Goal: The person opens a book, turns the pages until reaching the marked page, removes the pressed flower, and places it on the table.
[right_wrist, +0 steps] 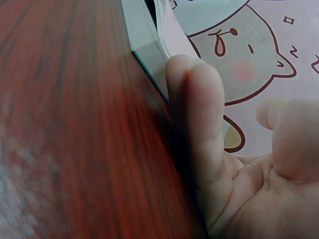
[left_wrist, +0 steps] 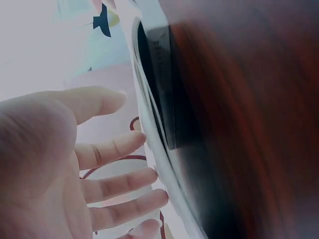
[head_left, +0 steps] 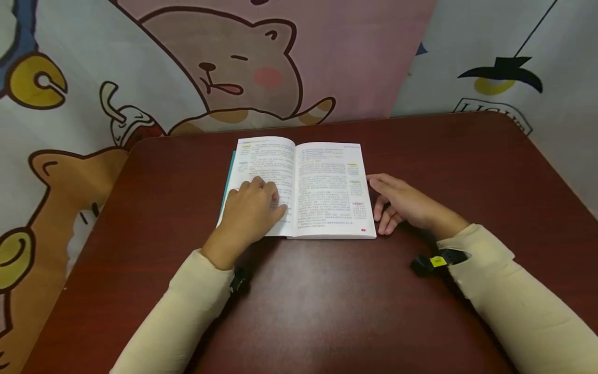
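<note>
An open book [head_left: 327, 192] with printed text and a teal cover edge lies on the table. My left hand [head_left: 252, 208] rests on its left page, palm down. In the left wrist view the fingertips [left_wrist: 158, 196] of that hand meet the page while the thumb [left_wrist: 102, 102] stands apart from it. Just beyond the book's right edge is my right hand [head_left: 399, 202], its side down on the table and its fingers loosely bent, holding nothing. The right wrist view shows the book's corner [right_wrist: 149, 59] close beyond the fingertips [right_wrist: 207, 79].
The dark red wooden table [head_left: 317, 311] extends around the book on all sides. Behind it hangs a backdrop [head_left: 359, 62] with cartoon animals. Black wrist cameras sit under both sleeves, the right one [head_left: 422, 265] bearing a yellow label.
</note>
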A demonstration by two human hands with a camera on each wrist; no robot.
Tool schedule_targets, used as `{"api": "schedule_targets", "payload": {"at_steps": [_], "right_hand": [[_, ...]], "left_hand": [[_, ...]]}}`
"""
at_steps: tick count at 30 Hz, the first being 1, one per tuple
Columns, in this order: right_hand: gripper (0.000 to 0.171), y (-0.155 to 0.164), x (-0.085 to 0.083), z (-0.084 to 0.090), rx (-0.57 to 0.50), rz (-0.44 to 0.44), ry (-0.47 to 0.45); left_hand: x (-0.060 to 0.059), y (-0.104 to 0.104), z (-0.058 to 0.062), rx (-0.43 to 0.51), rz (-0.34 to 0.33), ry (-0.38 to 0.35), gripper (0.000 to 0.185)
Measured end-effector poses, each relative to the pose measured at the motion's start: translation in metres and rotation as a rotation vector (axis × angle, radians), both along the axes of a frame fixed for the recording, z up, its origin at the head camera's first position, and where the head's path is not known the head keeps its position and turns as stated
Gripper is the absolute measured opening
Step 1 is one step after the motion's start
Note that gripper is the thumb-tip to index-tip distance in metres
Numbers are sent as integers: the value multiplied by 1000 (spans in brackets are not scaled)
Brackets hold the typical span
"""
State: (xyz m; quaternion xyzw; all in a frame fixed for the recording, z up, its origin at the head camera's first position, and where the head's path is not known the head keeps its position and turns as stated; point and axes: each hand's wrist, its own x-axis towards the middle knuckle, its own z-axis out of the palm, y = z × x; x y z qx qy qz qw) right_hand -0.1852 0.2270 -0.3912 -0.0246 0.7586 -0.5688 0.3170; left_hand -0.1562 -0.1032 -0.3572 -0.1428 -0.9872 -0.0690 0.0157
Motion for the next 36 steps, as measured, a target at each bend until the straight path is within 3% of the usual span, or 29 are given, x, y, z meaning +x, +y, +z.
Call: {"api": "schedule_targets", "payload": {"at_steps": [4,10,16,23,36], "right_hand": [[59,1,0,0,1,-5,5],[59,1,-1,-1,-6,4,2],[60,2,0,1,5,3,22],[59,1,0,0,-3,4,-2],[59,0,-1,-2,-7,10,6]], "left_hand": [[1,4,0,-20,-36,-3,31],[4,6,1,-33,-63,-88,45],[4,7,1,-29,-99,-125,57],[5,9,-1,-15,-115,-270,71],[9,12,-4,-26,-190,-345,81]]}}
